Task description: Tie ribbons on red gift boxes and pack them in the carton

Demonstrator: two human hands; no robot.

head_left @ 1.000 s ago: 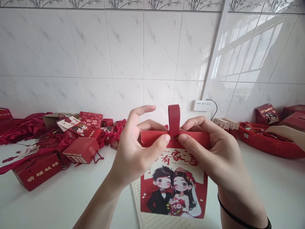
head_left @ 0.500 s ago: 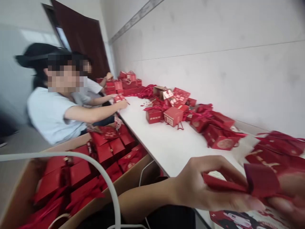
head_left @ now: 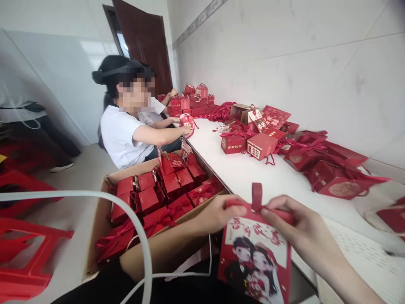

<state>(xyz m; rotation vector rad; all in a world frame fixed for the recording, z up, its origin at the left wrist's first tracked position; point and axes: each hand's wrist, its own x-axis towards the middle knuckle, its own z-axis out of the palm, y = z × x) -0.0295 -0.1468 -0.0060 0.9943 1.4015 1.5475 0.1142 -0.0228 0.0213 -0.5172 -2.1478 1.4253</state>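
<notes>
Between my two hands is a red gift box with a cartoon couple in wedding clothes and red lettering on its front. My left hand grips its top left corner, fingers closed on the edge. At the top right, my right hand pinches the upper edge close to a dark red strap loop that stands up from the middle. The box hangs upright in front of my lap, beside the table edge. Its back and base are hidden.
An open carton full of red boxes stands left of the white table. More red gift boxes lie along the wall. Two people sit further along; one handles a small red box. A white cable arcs across the left foreground. Red stools stand at left.
My view has swung left. The gift box has come from the right edge to the front of my lap, its printed front now facing me. Both hands moved with it.
</notes>
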